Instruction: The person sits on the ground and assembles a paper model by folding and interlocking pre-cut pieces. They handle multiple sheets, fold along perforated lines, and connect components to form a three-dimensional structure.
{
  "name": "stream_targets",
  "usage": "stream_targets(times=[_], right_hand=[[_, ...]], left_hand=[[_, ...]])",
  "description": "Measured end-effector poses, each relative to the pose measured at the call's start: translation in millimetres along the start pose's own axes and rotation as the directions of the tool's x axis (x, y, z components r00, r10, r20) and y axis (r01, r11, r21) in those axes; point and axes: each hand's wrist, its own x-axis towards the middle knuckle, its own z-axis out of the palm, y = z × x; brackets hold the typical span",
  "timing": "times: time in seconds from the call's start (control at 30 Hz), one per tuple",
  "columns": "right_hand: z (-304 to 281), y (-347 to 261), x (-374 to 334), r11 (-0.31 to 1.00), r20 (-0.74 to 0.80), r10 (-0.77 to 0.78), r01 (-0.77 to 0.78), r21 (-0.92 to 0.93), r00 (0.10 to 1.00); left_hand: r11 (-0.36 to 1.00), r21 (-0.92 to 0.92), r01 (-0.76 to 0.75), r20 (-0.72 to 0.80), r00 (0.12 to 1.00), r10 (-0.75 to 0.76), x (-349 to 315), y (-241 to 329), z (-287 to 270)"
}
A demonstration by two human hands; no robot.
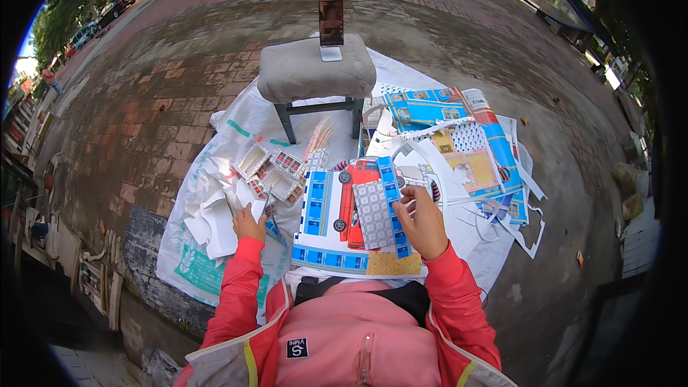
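Note:
My right hand (424, 223) is closed, thumb and fingers pinching a long blue printed card strip (389, 185) with window pictures. The strip lies upright along the right side of a grey patterned card piece (374, 216). Under that piece is a printed red car cutout (349, 206) with black wheels, on a white printed sheet (313, 233) over my lap. My left hand (249, 225) rests by crumpled white paper scraps (215, 223), its fingers apart and partly hidden. Just right of it lies a small blue piece (274, 231). Small open card boxes (274, 175) stand beyond it.
A grey padded stool (304, 72) carries a phone on a stand (331, 25) ahead. Blue and yellow printed sheets (469, 147) and cut white offcuts (532, 240) heap at the right. A white woven sack (183, 244) covers the brick paving (179, 111) under the papers.

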Motion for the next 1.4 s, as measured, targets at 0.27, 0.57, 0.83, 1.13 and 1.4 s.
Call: stream_targets(times=[0.27, 0.57, 0.83, 1.13, 1.4], right_hand=[[19.3, 26.4, 1.4, 0.973, -0.08, -0.043, 0.024, -0.228, 0.996], [28.1, 38.4, 0.1, 0.991, -0.086, -0.042, 0.031, -0.129, 0.995], [3.3, -3.7, 4.2, 0.737, 0.144, 0.035, -0.123, 0.665, 0.989], [-11.4, -52.8, -6.5, 0.747, -0.047, -0.009, 0.038, 0.664, 0.999], [-10.6, -56.7, -12.8, 0.759, -0.105, -0.036, 0.096, 0.644, 0.994]], left_hand=[[0.525, -0.813, 0.251, 0.399, 0.897, 0.189, -7.6, 154.5, -49.5], [0.313, -0.784, 0.537, 0.618, 0.723, 0.309, -15.1, 206.2, -50.2], [0.101, -0.928, 0.358, 0.367, 0.839, 0.401, -1.5, 241.4, -86.3], [-0.118, -0.934, 0.338, 0.242, 0.838, 0.49, 18.1, 267.0, -139.4], [-0.034, -0.962, 0.271, 0.226, 0.859, 0.459, 16.1, 271.4, -134.4]])
